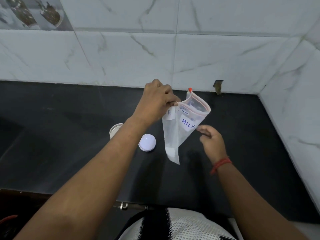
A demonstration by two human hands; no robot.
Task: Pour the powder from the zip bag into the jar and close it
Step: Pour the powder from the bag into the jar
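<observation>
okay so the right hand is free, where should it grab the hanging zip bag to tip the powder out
Probably the bottom corner of the zip bag, coming from the right. The left hand already pinches the rim beside the open mouth, so the bag hangs limp with a little powder settled low. The right hand is beside its right edge, not touching. Lifting that corner would tip the powder toward the mouth.

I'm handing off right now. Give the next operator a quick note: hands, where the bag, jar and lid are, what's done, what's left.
Left hand: grip pinches the zip bag at its open top; the bag hangs above the counter.
Right hand: open, beside the bag, holding nothing.
Jar: on the counter, lid off, partly hidden behind the left forearm.
Lid: on the counter right of the jar.
Done: bag open, jar uncapped; bag looks nearly empty.
Left: finish any pouring, put the lid on the jar.
</observation>
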